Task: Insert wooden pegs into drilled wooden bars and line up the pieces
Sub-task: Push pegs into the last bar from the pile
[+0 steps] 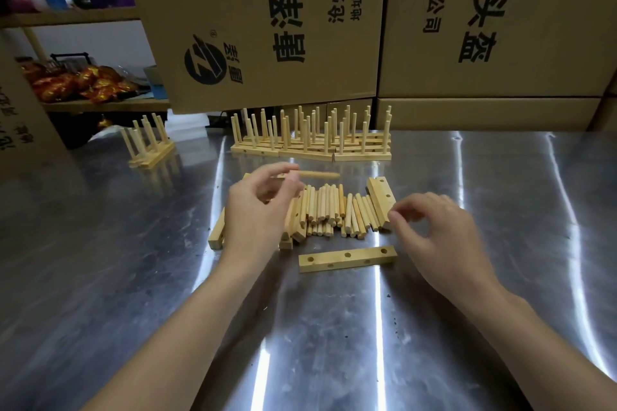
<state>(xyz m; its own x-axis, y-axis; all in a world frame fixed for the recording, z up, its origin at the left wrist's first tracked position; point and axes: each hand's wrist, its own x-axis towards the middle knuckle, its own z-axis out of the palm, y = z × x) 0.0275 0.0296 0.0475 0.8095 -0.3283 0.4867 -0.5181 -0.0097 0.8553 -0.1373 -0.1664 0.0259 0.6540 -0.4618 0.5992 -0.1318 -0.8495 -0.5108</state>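
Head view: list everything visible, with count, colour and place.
Table: one, shiny metal.
Cardboard boxes: several, brown, behind the table.
Packets: several, red-orange, shelf far left.
Pegged bars: many, pale wood, far edge; smaller group far left.
Loose pegs: many, pale wood, central heap.
Empty drilled bar: one, pale wood, flat before the heap.
Leaning bar: one, pale wood, heap's right end.
Other bars: few, pale wood, heap's left, partly hidden.
Held peg: one, pale wood, above the heap.
Left hand: pinches the held peg.
Right hand: fingertips by the leaning bar's near end.
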